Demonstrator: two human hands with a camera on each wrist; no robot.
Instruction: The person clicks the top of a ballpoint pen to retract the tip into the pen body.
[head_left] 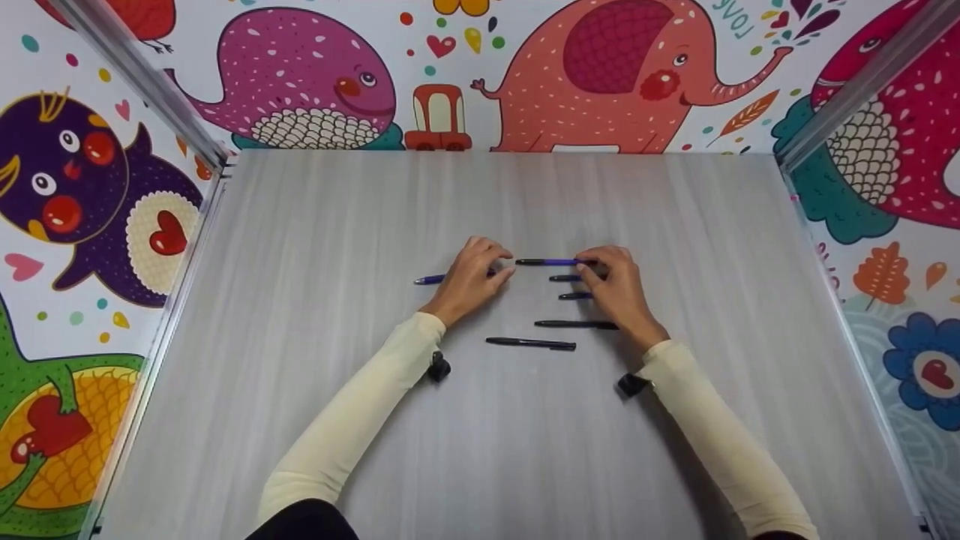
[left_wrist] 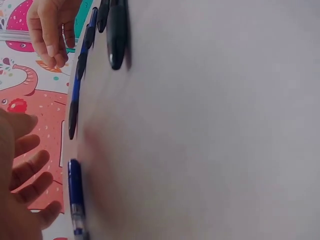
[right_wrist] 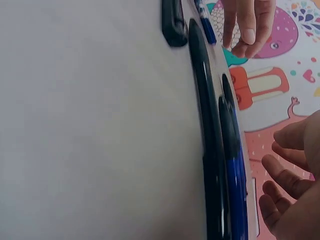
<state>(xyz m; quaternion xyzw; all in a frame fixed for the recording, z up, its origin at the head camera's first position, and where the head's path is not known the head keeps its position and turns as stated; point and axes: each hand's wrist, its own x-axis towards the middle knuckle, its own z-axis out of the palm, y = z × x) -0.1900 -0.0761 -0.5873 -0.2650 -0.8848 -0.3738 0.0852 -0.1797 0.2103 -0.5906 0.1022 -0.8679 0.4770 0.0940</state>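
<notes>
My left hand (head_left: 472,276) hovers over a blue pen (head_left: 430,280), whose tip shows to the left of it. In the left wrist view the fingers are loosely spread beside that pen (left_wrist: 76,192), with nothing held. My right hand (head_left: 616,289) is above the right ends of several pens; the farthest is a blue pen with a black grip (head_left: 551,262). Two dark-tipped pens, one (head_left: 564,278) and another (head_left: 575,296), run partly under this hand. The right wrist view shows its fingers (right_wrist: 285,172) relaxed and apart from the pens.
Nearer the body lie a black pen (head_left: 574,325), its right end by the right wrist, and another black pen (head_left: 530,343), slightly tilted. The grey wood-grain table (head_left: 360,210) is bounded by metal frame posts (head_left: 142,82) and walls printed with cartoon animals (head_left: 600,75).
</notes>
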